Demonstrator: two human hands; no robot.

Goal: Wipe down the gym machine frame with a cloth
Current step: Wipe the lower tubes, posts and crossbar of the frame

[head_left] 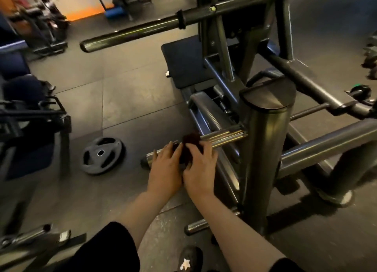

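The grey steel gym machine frame (263, 153) fills the right half of the view, with a thick upright post in front. A chrome weight peg (222, 138) sticks out leftward from that post. A dark brown cloth (188, 147) is bunched around the peg's middle. My left hand (166, 169) lies over the peg's outer end, fingers touching the cloth's left side. My right hand (201, 167) grips the cloth against the peg from the right. Most of the cloth is hidden under both hands.
A black weight plate (102, 155) lies flat on the rubber floor left of the peg. A long loading bar (142, 30) crosses above. Dark blue padded equipment (26, 116) stands at the left. A lower chrome peg (199, 224) juts out near my shoe (189, 258).
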